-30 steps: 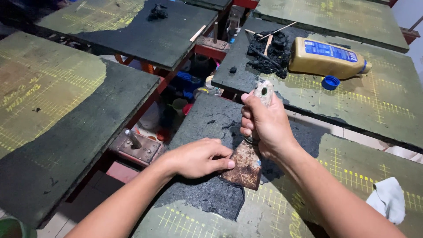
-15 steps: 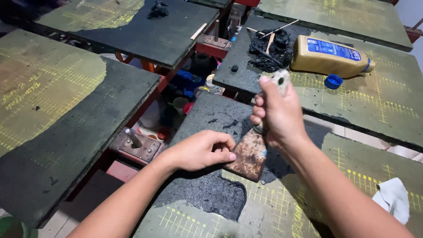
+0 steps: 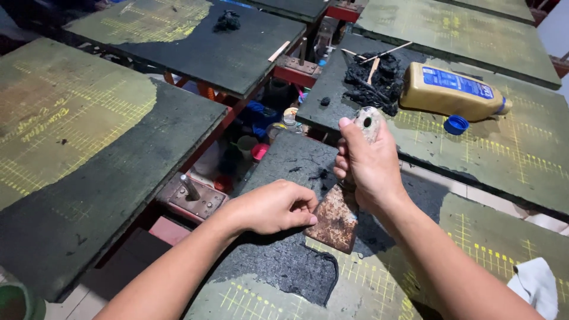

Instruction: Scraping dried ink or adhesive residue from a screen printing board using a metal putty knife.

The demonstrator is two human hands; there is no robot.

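Already part of the dark coating is off the board (image 3: 474,261); right hand (image 3: 364,172) clamps the rusty scraper (image 3: 336,220), left hand (image 3: 275,207) pinches the peeling layer (image 3: 284,261) beside the blade.

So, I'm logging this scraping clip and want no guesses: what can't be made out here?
All in the head view:
- Rusty metal scraper blade: its handle is mostly wrapped by the right hand.
- Left hand: curled fingertips hide what they pinch.
- White cloth: cut off by the frame's lower edge.
- Yellow plastic bottle: label too small to tell.
- Clutter between the boards: dark, indistinct.
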